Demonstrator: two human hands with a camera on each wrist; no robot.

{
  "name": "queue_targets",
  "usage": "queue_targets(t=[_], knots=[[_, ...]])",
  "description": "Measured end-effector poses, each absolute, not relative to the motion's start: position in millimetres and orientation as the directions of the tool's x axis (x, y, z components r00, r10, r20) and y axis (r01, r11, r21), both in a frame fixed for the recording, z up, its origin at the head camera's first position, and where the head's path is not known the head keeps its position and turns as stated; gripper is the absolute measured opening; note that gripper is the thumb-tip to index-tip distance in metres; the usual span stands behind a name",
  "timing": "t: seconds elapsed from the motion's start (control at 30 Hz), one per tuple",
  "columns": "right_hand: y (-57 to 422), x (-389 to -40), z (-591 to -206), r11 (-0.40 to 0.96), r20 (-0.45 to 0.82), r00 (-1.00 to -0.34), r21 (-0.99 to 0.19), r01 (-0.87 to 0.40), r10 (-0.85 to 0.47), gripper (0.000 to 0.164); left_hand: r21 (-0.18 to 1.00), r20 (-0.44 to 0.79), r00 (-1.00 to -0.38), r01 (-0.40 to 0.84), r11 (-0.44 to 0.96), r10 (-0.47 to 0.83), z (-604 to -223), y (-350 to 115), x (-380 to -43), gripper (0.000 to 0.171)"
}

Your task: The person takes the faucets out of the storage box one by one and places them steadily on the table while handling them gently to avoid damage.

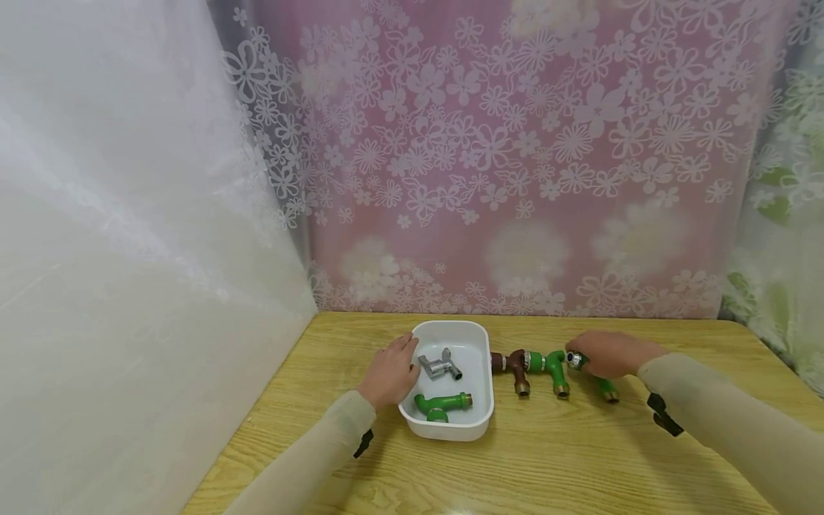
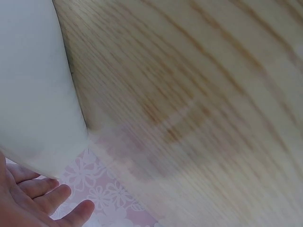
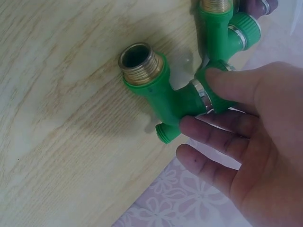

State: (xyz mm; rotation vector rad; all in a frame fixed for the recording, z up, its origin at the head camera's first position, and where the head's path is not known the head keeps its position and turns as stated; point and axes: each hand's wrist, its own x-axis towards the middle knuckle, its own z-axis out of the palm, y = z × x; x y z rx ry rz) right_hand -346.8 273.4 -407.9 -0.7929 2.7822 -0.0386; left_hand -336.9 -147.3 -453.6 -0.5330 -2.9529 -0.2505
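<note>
A white plastic basin (image 1: pixel 491 400) stands on the table with a silver tap (image 1: pixel 439 368) and a green tap (image 1: pixel 450 402) lying inside. My left hand (image 1: pixel 390 372) rests on its left rim, fingers loosely bent, as the left wrist view (image 2: pixel 35 196) also shows. To the right of the basin, my right hand (image 1: pixel 608 352) pinches another green tap (image 3: pixel 173 101) at its collar between thumb and fingers. That tap's brass threaded outlet faces the right wrist camera, close over the table. In the head view the hand covers most of it.
A brown tap (image 1: pixel 518 368) and a green tap (image 1: pixel 555 370) lie in a row between the basin and my right hand. Behind the wooden table (image 1: pixel 547 465) hangs a pink flowered curtain (image 1: pixel 515 179); a white sheet (image 1: pixel 129 250) hangs at the left.
</note>
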Motion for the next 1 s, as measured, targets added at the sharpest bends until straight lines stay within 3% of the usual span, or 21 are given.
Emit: queue_targets(t=[0.23, 0.47, 0.73, 1.0], knots=[[273, -349, -409, 0.850, -0.228, -0.820, -0.084, -0.521, -0.525, 0.040, 0.146, 0.154, -0.929, 0.358, 0.922, 0.336, -453, -147, -337, 0.055], [271, -349, -412, 0.858, -0.206, -0.833, -0.083, -0.507, -0.513, 0.046, 0.154, 0.167, -0.926, 0.363, 0.919, 0.337, -455, -148, -338, 0.055], [271, -351, -417, 0.858, -0.205, -0.833, -0.106, -0.503, -0.514, 0.035, 0.155, 0.161, -0.930, 0.355, 0.922, 0.331, -456, -148, -339, 0.055], [270, -352, -419, 0.849, -0.192, -0.827, -0.117, -0.514, -0.528, 0.034, 0.166, 0.149, -0.934, 0.348, 0.923, 0.325, -455, -147, -338, 0.056]])
